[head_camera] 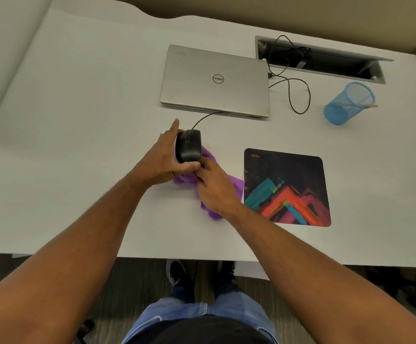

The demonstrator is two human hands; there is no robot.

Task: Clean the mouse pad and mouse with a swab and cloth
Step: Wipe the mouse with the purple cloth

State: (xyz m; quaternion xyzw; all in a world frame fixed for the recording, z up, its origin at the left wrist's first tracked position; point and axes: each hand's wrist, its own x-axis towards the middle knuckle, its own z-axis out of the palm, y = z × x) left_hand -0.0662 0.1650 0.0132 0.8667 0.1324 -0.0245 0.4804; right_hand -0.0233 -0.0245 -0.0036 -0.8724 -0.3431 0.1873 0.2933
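Beside the mouse pad (286,187), left hand (163,161) grips mouse (189,146), right hand (216,187) clutches cloth (210,212).

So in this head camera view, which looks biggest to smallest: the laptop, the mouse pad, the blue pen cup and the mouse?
1. Laptop
2. Mouse pad
3. Blue pen cup
4. Mouse, though the left hand covers part of it, so its place after the cup is unsure.

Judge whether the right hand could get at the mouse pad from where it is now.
Probably yes: the right hand grips the purple cloth just beside the mouse pad, with nothing between them.
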